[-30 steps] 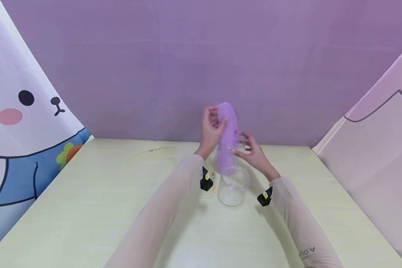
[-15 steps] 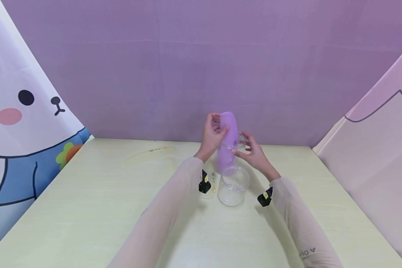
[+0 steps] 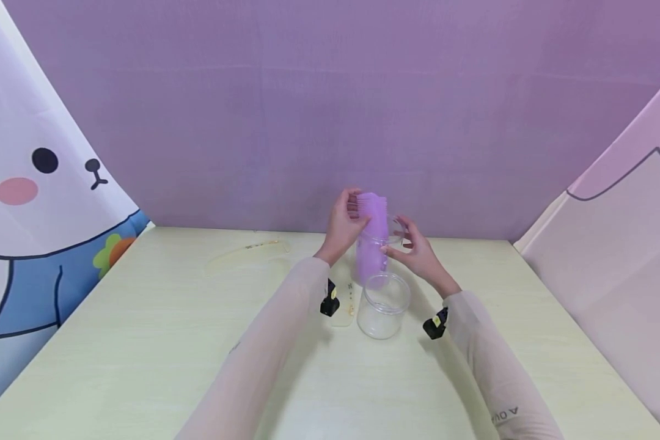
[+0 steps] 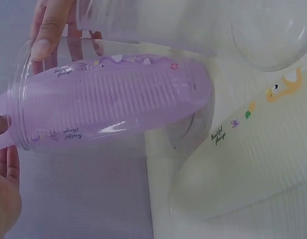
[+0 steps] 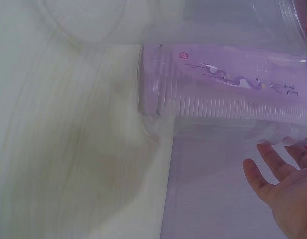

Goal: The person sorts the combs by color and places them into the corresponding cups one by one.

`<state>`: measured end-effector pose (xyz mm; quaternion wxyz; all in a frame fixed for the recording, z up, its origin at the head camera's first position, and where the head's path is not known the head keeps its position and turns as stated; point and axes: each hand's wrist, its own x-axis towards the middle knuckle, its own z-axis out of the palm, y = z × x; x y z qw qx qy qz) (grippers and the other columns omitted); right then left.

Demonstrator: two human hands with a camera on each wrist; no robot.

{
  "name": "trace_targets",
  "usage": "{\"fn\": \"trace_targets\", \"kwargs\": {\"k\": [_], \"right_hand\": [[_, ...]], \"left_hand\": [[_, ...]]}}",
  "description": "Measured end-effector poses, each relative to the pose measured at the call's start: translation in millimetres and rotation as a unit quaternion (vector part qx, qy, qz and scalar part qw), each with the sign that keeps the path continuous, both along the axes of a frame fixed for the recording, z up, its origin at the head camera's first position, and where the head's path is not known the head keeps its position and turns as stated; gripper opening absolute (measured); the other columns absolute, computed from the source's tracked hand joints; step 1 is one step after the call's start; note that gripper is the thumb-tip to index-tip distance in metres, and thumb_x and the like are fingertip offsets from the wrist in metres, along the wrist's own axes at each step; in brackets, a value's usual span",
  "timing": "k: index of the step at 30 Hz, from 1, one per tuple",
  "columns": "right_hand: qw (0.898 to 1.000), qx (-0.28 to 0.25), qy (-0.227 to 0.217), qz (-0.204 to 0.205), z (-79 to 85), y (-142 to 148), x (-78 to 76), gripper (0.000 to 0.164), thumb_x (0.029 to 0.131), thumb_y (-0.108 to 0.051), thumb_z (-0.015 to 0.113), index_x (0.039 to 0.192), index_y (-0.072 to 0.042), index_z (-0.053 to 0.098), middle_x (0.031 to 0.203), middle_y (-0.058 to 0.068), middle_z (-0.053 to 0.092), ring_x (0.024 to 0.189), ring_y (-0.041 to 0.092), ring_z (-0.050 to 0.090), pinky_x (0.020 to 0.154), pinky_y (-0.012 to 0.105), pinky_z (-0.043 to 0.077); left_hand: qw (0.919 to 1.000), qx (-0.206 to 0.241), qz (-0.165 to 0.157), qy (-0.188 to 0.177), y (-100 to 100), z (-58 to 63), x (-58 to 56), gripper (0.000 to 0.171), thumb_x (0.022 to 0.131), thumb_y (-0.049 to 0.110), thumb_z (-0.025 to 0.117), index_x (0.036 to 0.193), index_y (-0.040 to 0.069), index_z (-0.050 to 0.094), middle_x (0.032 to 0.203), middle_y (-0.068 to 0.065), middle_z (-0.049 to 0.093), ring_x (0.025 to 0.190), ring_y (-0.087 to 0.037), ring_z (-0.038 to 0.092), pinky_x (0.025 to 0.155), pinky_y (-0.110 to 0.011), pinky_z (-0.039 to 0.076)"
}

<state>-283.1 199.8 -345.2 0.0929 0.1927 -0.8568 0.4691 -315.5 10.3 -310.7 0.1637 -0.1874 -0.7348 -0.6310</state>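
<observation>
Near the back of the table, my left hand pinches the upper end of a light purple comb between thumb and fingers. Its lower part stands inside a clear jar, whose plastic wall shows the comb's teeth and flamingo print in both wrist views. My right hand grips that jar near its rim, thumb on the near side and fingers round the far side. A second clear jar stands just in front. Beside it lies a pale yellow see-through comb, also printed.
Another pale yellow see-through comb lies farther left on the table, faint against the surface. A purple cloth wall rises behind the table, with printed cloth along the left.
My left hand and the purple comb have moved down, so less of the comb sticks up above the jar. The comb has turned somewhat. My right hand stays on the jar.
</observation>
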Motion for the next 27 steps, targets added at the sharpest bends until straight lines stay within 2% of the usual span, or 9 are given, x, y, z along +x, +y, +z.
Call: {"fn": "trace_targets", "kwargs": {"k": [7,16,27], "right_hand": [[1.000,0.005,-0.008,0.000,3.2,-2.0,2.2,0.080,0.081,-0.018,0.068,0.143,-0.006,0.019,0.148,0.017,0.026,0.126,0.041,0.039,0.099,0.055,0.037],[1.000,-0.002,-0.006,0.007,23.9,-13.7,21.4,0.077,0.081,-0.007,0.066,0.141,0.001,0.020,0.145,0.027,0.025,0.124,0.044,0.040,0.098,0.059,0.036],[1.000,-0.003,-0.020,0.011,25.2,-12.5,21.1,0.078,0.082,-0.008,0.065,0.142,0.002,0.016,0.147,0.026,0.022,0.125,0.044,0.037,0.099,0.059,0.034]], "left_hand": [[0.9996,-0.028,0.008,0.003,-2.7,-1.1,-4.1,0.052,0.074,-0.010,0.065,0.122,0.001,0.049,0.115,-0.017,0.049,0.102,-0.027,0.056,0.087,-0.024,0.051],[0.9981,-0.053,-0.020,-0.026,-7.9,1.4,-3.9,0.060,0.076,-0.009,0.064,0.131,0.005,0.043,0.121,-0.017,0.050,0.106,-0.028,0.055,0.092,-0.027,0.049],[0.9960,-0.066,-0.051,-0.032,-11.7,0.4,-5.1,0.064,0.078,-0.007,0.063,0.135,0.006,0.039,0.124,-0.018,0.051,0.107,-0.028,0.056,0.091,-0.032,0.050]]}}
